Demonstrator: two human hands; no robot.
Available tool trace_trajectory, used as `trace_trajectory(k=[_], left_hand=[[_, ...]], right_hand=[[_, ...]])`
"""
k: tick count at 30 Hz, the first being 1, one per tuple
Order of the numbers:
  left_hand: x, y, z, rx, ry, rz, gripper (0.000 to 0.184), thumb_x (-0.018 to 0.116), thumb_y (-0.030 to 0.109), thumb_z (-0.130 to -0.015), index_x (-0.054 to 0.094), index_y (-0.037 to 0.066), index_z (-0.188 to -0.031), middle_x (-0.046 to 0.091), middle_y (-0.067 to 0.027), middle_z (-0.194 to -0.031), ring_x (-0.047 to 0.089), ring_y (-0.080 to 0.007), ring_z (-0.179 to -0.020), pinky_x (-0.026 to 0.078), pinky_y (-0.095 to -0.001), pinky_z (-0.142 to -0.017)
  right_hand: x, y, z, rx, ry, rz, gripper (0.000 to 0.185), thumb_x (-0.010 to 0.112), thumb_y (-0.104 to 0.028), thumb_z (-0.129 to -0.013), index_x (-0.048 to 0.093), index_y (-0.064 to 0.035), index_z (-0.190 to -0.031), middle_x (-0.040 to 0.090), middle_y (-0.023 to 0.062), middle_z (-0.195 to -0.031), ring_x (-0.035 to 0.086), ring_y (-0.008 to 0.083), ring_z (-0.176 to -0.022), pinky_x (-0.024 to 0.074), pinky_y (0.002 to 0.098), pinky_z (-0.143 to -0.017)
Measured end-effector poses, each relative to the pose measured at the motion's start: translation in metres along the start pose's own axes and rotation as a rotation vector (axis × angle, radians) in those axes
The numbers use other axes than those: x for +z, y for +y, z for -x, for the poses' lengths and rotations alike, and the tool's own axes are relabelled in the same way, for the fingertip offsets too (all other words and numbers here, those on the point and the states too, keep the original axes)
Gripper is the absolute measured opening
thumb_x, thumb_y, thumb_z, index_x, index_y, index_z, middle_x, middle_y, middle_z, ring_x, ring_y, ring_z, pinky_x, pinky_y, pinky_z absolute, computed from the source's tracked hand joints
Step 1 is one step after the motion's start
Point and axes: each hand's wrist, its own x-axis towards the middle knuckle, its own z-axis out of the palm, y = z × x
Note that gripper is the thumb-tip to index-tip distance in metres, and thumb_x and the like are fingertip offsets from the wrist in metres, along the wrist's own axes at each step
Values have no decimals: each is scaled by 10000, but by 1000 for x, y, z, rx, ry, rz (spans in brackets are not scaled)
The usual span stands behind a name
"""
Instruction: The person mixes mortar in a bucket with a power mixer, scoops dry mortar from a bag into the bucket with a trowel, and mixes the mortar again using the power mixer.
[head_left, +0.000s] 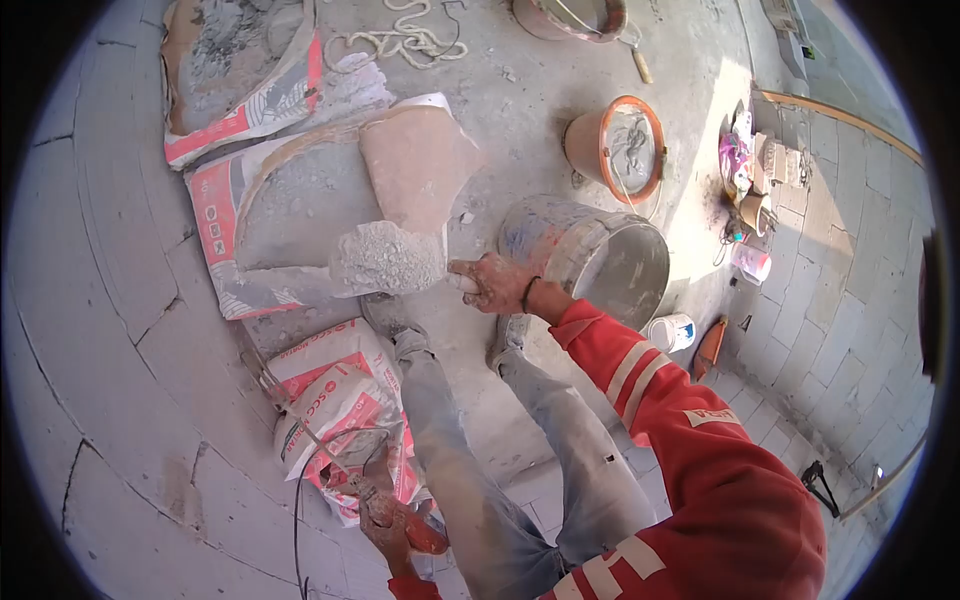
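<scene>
Grey powder heaped, mid-frame; right hand gripping pale handle, left hand gripping paddle mixer. Load best kept level.

A building site, by the look of it — bare block walls with open joints, a dusty concrete floor, torn bags of grey powder, mortar-smeared buckets and a big crusted drum standing about — some unfinished room or yard.
</scene>
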Motion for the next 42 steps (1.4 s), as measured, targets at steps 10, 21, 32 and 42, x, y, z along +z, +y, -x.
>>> trace_trajectory(k=[10, 21, 32, 42], left_hand=[[58, 9, 55, 14, -61, -187, 642, 739, 58, -679, 567, -70, -1284, 627, -116, -1110, 608, -261, -1019, 472, -388, -991], [83, -1, 52, 112, -275, -429, 596, 745, 92, -682, 576, -43, -1237, 598, -159, -1169, 564, -296, -1127, 430, -411, -1048], [58, -46, 50, 169, -15, -381, 517, 780, 142, -720, 624, -45, -1177, 654, -139, -1094, 622, -259, -1019, 506, -387, -910], [15, -31, 19, -101, -1, -371, 731, 893, 288, -677, 602, -96, -1227, 624, -270, -1164, 597, -418, -1106, 481, -492, -971]], right_hand=[[47, 64, 346, 503, 247, -347, 528, 672, -206, -807, 529, -34, -1285, 679, 229, -874, 667, 467, -848, 532, 532, -805], [92, 180, 224, 947, 506, -187, 430, 664, -123, -818, 570, -48, -1231, 697, 266, -1088, 671, 488, -1016, 557, 585, -844], [52, 6, 318, 657, 664, -305, 412, 671, -127, -849, 567, -49, -1240, 696, 223, -961, 680, 428, -906, 542, 525, -781], [37, -29, -86, 289, 391, 292, 406, 588, -234, -931, 570, -117, -1319, 709, 179, -1020, 718, 385, -924, 577, 494, -802]])
